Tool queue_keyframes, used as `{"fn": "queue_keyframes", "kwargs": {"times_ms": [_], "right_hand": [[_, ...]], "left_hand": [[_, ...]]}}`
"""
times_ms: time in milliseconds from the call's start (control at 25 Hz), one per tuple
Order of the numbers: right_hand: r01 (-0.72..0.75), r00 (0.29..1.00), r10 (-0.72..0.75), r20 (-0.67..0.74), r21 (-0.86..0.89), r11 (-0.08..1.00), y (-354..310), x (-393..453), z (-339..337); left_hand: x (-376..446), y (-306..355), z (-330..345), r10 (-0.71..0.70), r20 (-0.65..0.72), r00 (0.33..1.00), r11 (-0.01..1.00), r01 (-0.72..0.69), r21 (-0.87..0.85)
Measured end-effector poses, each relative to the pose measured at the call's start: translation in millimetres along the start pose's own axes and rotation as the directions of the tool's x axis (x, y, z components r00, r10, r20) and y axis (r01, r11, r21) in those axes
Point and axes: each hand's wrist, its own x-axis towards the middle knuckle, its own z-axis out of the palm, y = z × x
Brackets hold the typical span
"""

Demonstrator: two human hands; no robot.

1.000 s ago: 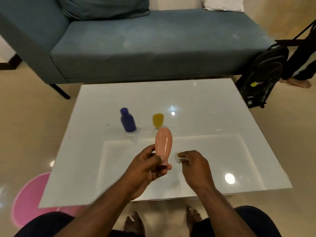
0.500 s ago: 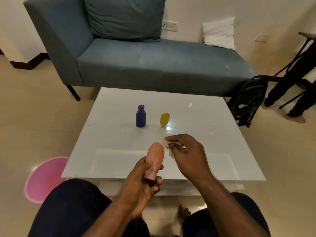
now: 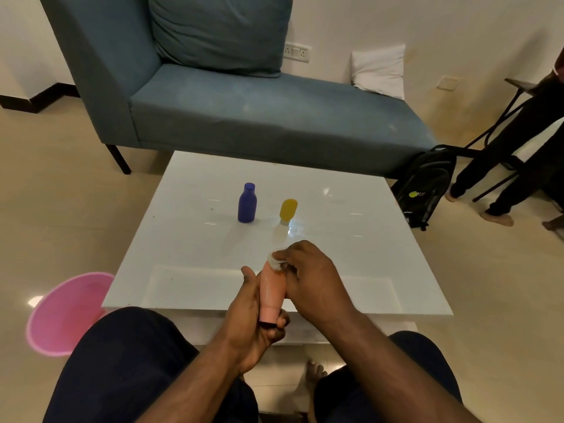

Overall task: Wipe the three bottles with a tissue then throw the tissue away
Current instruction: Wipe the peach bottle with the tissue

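Note:
My left hand (image 3: pixel 253 312) grips a pink bottle (image 3: pixel 271 296) by its lower end, cap toward me, over the near edge of the white table (image 3: pixel 195 239). My right hand (image 3: pixel 311 276) pinches a small white tissue (image 3: pixel 274 261) and presses it against the bottle's far end. A blue bottle (image 3: pixel 247 203) stands upright in the middle of the table. Just to its right stands a small yellow bottle (image 3: pixel 287 210), cap down.
A pink bin (image 3: pixel 65 312) sits on the floor left of the table. A blue-grey sofa (image 3: pixel 259 117) runs behind the table. A black backpack (image 3: pixel 425 186) leans at the table's far right, and another person's legs (image 3: pixel 500 178) stand beyond it.
My hands drew the pink bottle closer to my body. The tissue in my right hand moved from beside the bottle onto its far end. The camera tilted up.

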Motion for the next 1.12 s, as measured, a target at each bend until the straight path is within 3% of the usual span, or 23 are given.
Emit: {"fn": "queue_keyframes", "kwargs": {"times_ms": [120,240,400,560,720,880,1040,1120], "right_hand": [[0.021,1.000,-0.021,0.016,-0.031,0.999,1.9,-1.6,2.2],[-0.047,0.999,0.048,0.022,-0.037,0.998,7.5,7.0,-0.6],[0.082,0.995,-0.077,0.056,-0.107,0.991,5.0,-5.5,7.2],[0.002,1.000,-0.002,0.005,-0.081,0.997,13.0,0.8,5.5],[0.183,0.981,-0.168,0.099,-0.174,0.968,7.9,-11.7,14.1],[0.089,0.996,-0.085,0.028,-0.162,0.983,15.3,3.7,9.5],[0.216,0.974,-0.198,0.110,-0.187,0.958,8.0,-12.8,16.1],[0.168,0.984,-0.157,0.079,-0.170,0.971,16.7,-3.8,11.0]], "left_hand": [[4.2,-4.0,-1.9,-0.004,0.002,1.000,1.000,0.004,0.002],[5.9,-6.5,-1.8,-0.020,0.009,1.000,1.000,0.020,0.005],[9.3,-6.4,-2.3,-0.043,0.010,0.999,0.999,0.043,-0.002],[10.9,-10.3,-3.8,-0.038,0.032,0.999,0.999,0.038,-0.012],[11.3,-8.6,-5.9,-0.023,0.053,0.998,1.000,0.024,-0.011],[12.3,-8.0,-7.0,-0.030,0.042,0.999,0.999,0.031,-0.035],[11.4,-7.7,-9.1,-0.007,0.069,0.998,1.000,0.009,-0.022],[11.5,-8.6,-9.3,-0.021,0.062,0.998,0.999,0.024,-0.040]]}}
